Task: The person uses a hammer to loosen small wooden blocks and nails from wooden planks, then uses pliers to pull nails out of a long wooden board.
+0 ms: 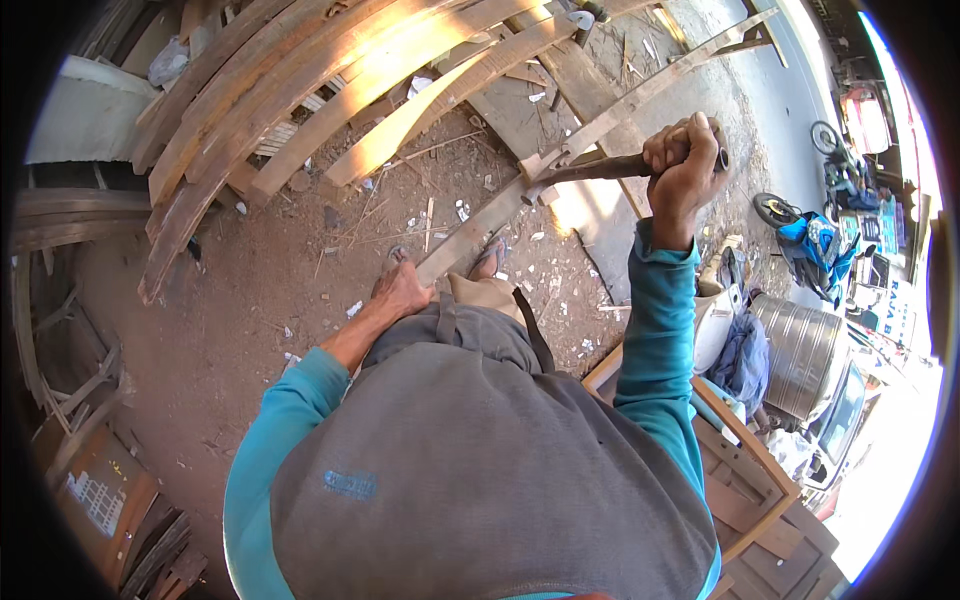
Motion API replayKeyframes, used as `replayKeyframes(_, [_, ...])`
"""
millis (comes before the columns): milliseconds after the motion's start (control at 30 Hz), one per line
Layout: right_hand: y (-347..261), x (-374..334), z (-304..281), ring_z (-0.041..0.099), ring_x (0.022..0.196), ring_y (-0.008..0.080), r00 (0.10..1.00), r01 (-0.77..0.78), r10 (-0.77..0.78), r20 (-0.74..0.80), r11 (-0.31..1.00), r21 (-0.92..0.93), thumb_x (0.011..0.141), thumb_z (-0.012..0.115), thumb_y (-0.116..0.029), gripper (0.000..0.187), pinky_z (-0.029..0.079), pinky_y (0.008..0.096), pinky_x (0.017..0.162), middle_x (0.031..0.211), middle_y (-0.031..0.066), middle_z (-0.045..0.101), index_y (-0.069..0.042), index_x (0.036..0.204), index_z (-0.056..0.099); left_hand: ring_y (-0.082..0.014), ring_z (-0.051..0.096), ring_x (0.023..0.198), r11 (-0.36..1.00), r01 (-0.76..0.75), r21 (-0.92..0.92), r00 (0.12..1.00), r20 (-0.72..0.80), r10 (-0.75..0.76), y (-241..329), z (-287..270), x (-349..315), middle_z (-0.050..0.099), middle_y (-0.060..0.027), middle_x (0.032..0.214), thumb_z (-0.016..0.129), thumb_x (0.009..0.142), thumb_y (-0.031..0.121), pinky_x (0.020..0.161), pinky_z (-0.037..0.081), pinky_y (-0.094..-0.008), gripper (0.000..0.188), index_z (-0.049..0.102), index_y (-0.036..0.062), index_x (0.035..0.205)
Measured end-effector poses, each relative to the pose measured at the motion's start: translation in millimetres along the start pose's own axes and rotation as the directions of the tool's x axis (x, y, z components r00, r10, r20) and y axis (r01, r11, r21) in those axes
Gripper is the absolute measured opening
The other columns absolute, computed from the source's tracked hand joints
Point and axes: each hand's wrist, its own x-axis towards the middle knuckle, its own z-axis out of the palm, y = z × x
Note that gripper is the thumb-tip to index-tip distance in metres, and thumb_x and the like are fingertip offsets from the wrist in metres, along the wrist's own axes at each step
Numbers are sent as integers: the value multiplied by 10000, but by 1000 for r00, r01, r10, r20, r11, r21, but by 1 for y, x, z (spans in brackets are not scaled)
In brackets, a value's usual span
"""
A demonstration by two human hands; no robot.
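My left hand is closed on the near end of a long, narrow wooden board, close to my waist. The board slants away to the upper right. My right hand is raised, its fingers wrapped round the long, pipe-like handle of a hammer. A round, dark end of the handle pokes out beyond my fist. The hammer's head rests at the board, beside a small wood piece; whether it grips a nail there, I cannot tell.
Curved wooden beams are stacked at the far left. Wood scraps and white bits litter the dirt floor. To the right stand a metal drum, a wooden frame and a blue motorcycle. More timber leans at the left.
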Motion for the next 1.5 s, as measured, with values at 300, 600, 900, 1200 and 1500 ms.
replayKeyframes(300, [-7,-51,11,367,398,103,995,94,-89,48,988,-119,987,484,-110,314,330,277,381,520,20,379,-65,682,430,-481,650,1078,999,-16,-33,999,-33,15,-7,8,6,658,-360,1110,761,793,384,934,526,-515,606,635,-105,1130])
replayKeyframes(600, [-10,-58,21,405,418,89,998,62,-60,23,988,-140,972,558,-152,279,321,264,394,528,-7,429,-42,719,512,-465,645,1102,999,47,-27,997,56,-45,9,-5,-5,658,-343,1139,759,794,384,937,527,-502,595,636,-83,1142])
replayKeyframes(900, [0,-42,11,402,419,103,980,173,-143,141,957,-234,978,547,-154,294,348,284,408,544,14,465,-58,707,486,-467,645,1103,1000,5,-16,998,65,-4,-15,12,-5,647,-344,1169,750,792,389,952,523,-503,643,603,-91,1194])
replayKeyframes(1200, [9,-15,-18,488,511,124,990,-137,138,-22,989,51,954,555,-207,340,432,279,566,551,12,456,-89,646,474,-486,621,1130,998,59,-31,994,98,-55,16,-15,-14,648,-329,1177,734,799,319,957,519,-511,665,524,-46,1313])
replayKeyframes(1500, [-20,-50,8,477,487,89,979,-35,47,197,998,-60,982,630,-259,331,369,246,451,581,24,515,-27,759,548,-462,612,1171,998,-20,-57,991,129,27,-16,-10,-2,620,-333,1246,740,784,414,1015,490,-471,806,478,-12,1416])
